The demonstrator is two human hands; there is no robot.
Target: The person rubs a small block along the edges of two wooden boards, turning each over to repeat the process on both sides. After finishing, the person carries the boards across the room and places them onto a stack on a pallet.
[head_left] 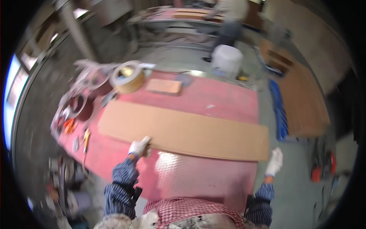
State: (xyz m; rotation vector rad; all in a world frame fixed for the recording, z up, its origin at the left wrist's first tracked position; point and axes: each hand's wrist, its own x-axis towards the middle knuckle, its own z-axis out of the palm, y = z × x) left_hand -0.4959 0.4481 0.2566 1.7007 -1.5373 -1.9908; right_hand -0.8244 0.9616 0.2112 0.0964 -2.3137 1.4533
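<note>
A long tan board lies across the red table, its right end reaching slightly past the table's edge. My left hand, in a white glove, is closed on the board's near edge, left of its middle. My right hand, also gloved in white, is just off the board's right end, apart from it and over the floor. Its fingers look stretched out and hold nothing that I can see, though motion blurs them.
On the red table are a wide tape roll, a tan block, reddish round containers and a yellow air gun with a hose. Brown panels rest at right by a white bin. A person stands beyond.
</note>
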